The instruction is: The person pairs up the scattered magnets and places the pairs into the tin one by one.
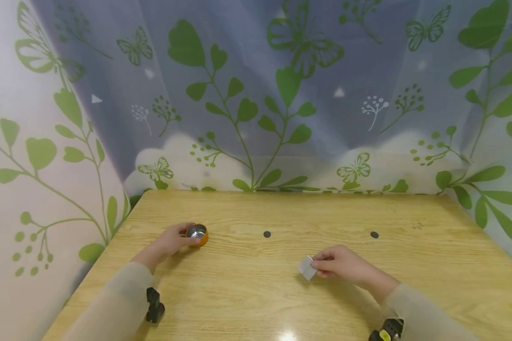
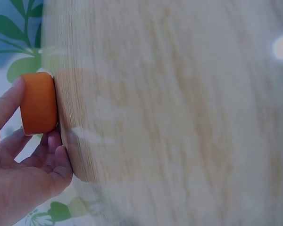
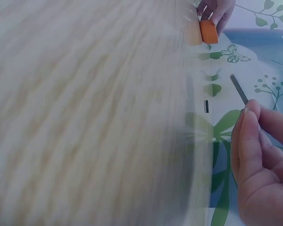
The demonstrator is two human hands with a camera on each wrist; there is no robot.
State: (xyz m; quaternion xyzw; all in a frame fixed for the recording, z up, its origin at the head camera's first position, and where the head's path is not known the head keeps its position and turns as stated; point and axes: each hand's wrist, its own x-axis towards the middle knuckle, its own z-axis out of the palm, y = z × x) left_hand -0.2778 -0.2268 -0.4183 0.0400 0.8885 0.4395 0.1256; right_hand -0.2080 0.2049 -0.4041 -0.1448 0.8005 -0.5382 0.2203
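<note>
Stretched forward, the left hand (image 1: pixel 174 238) grips an orange cup (image 1: pixel 205 238), silvery inside, on the desk (image 1: pixel 239 293); well apart, the right hand (image 1: pixel 344 264) pinches 1 gray plate (image 1: pixel 306 269).

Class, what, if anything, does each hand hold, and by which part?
Left hand: the orange cup, by its outer wall. Right hand: the flat grey piece, pinched at one edge.

A wooden table (image 1: pixel 222 303) with pale yellow grain and rounded far corners stands against a printed curtain (image 1: pixel 324 123). Behind the table, the cloth is grey-blue above cloudlike white shapes (image 1: pixel 175 151), with green leaves (image 1: pixel 187 45), butterflies (image 1: pixel 137 46) and small white triangles (image 1: pixel 339 92). The left side is whitish. A bright light reflection (image 1: pixel 288 336) shines on the near tabletop.
</note>
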